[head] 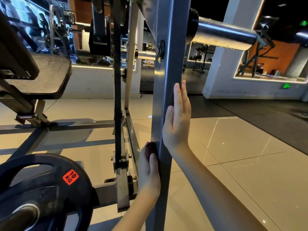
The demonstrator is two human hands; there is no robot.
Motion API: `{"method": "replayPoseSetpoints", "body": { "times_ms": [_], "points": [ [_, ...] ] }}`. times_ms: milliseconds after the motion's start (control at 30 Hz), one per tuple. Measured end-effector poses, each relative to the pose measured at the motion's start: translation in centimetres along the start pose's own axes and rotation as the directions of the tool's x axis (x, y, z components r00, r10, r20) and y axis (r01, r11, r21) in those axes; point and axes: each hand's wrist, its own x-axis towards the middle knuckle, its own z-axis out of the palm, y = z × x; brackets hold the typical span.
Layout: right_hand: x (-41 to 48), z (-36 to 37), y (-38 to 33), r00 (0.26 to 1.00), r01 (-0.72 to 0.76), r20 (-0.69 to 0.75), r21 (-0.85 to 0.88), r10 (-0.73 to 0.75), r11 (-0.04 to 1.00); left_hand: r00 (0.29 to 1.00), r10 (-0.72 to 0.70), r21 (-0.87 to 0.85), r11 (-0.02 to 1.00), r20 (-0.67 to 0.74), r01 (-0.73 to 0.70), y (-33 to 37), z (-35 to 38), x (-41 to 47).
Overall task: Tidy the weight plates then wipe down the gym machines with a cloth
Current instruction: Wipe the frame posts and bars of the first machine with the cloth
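Nearest to me, low and left of the upright post (pixel 166 80), a black weight plate (pixel 41 189) sits on a peg. Its red label (pixel 70 177) reads "10 KG" in black. The plate's lower edge is cut off by the frame, and I can read no other writing on it.

My left hand (pixel 149 174) is at the post's left face, low down. It grips a dark cloth (pixel 150 150) and presses it against the metal, with the thumb lying up along the post's edge. Only a small bunch of the cloth shows above the thumb. The rest is hidden under the palm, and I cannot make out its colour for certain.

My right hand (pixel 178 117) lies flat on the post's right face, higher up. Its fingers are straight, close together and pointing upward.

The grey post runs top to bottom through the middle of the view, leaning slightly, and both ends are cut off.

Left of the post, further back, is a black bench pad (pixel 41 75). High to the post's right, a steel sleeve (pixel 223 35) juts out sideways, its long axis pointing right.

Far right of the post, a green sign (pixel 286 85) glows on the wall, too blurred to read.
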Motion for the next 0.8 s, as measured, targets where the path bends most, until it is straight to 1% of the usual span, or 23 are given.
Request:
{"method": "replayPoseSetpoints", "body": {
  "times_ms": [67, 133, 233, 300, 367, 400, 500, 600, 667, 733, 800],
  "points": [
    [-2.9, -0.4, 0.2, 0.998, -0.021, 0.057, -0.033, 0.023, 0.999, 0.998, -0.028, -0.017, 0.999, 0.049, 0.028, 0.5, -0.4, 0.3],
    [-6.6, -1.1, 0.8, 0.992, -0.019, 0.125, -0.077, 0.029, 0.997, 0.997, -0.001, -0.008, 1.000, 0.071, 0.002, 1.4, -0.4, 1.2],
    [-9.4, -1.5, 1.8, 0.992, -0.010, 0.128, -0.083, 0.021, 0.997, 0.997, 0.044, -0.001, 0.999, 0.057, -0.044, 0.8, -0.2, 1.3],
    [-9.3, -1.3, 1.9, 0.992, -0.021, 0.124, -0.027, 0.024, 0.999, 0.999, -0.002, 0.003, 1.000, 0.040, 0.002, -0.7, -0.5, 0.2],
    [-9.2, -1.3, 1.8, 0.990, -0.027, 0.137, 0.001, 0.026, 1.000, 0.997, -0.070, -0.040, 0.997, 0.044, 0.072, -1.7, -1.0, -0.3],
    [-9.3, -1.4, 1.8, 0.990, -0.026, 0.138, -0.001, 0.026, 1.000, 0.996, -0.075, -0.064, 0.995, 0.056, 0.078, -1.8, -1.1, -0.1],
    [-9.3, -1.3, 2.0, 0.993, -0.026, 0.118, -0.030, 0.029, 0.999, 0.998, 0.001, -0.057, 0.998, 0.071, 0.003, -0.6, -0.9, 1.5],
    [-9.4, -1.2, 2.0, 0.992, -0.046, 0.113, -0.031, 0.049, 0.998, 0.998, 0.040, -0.034, 0.999, 0.038, -0.039, -1.4, -0.6, 1.2],
    [-9.4, -1.3, 1.9, 0.991, -0.058, 0.121, -0.026, 0.060, 0.998, 1.000, -0.012, -0.030, 0.999, 0.009, 0.013, -3.5, -1.0, -0.8],
    [-9.3, -1.3, 1.7, 0.991, -0.068, 0.117, -0.025, 0.071, 0.997, 0.996, -0.084, -0.080, 0.993, 0.012, 0.085, -5.3, -1.6, -2.5],
    [-9.3, -1.2, 1.5, 0.991, -0.070, 0.111, -0.027, 0.072, 0.997, 0.993, -0.114, -0.109, 0.987, 0.023, 0.116, -5.5, -1.9, -2.4]
  ]
}}
